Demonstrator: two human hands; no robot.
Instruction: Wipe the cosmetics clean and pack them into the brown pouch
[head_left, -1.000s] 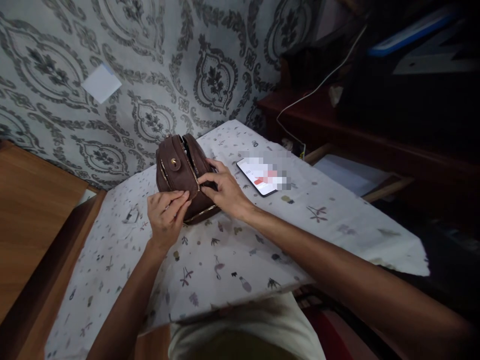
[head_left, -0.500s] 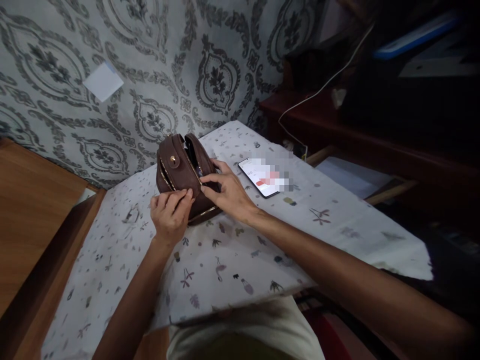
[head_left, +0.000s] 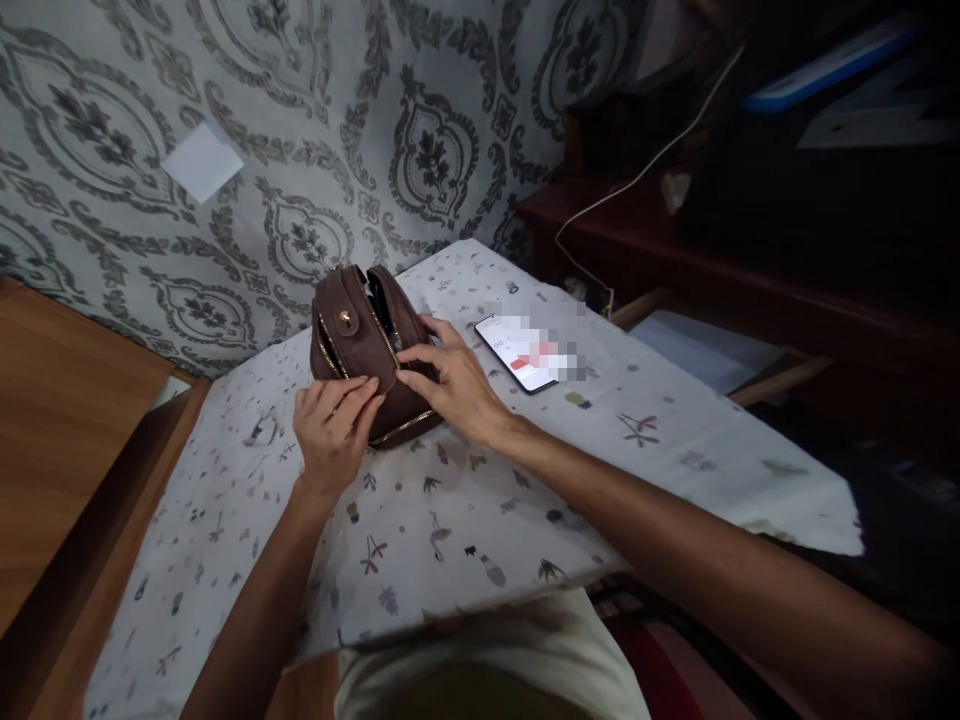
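A brown handbag [head_left: 364, 345] with gold zippers and a round gold clasp stands on the patterned tablecloth. Its top compartment gapes open, with dark contents partly showing. My left hand [head_left: 334, 428] has its fingers bent over the front of the bag, closed on the leather near the lower end of the zipper. On the right side, my right hand [head_left: 459, 388] pinches at the gold zipper [head_left: 391, 346] with thumb and forefinger, while its other fingers lie along the bag's side. The zipper pull itself is too small to make out.
A lit phone [head_left: 501, 345] lies on the cloth-covered table [head_left: 450, 540], right of the bag. Patterned wallpaper behind carries a white square [head_left: 202, 162]. A white cable [head_left: 637, 190] hangs by a dark red desk with an open drawer [head_left: 784, 378]. Wooden furniture [head_left: 67, 430] borders the left.
My left hand has shifted slightly left along the bag's front. The right hand keeps its pinch at the zipper, and the bag stays nearly in place.
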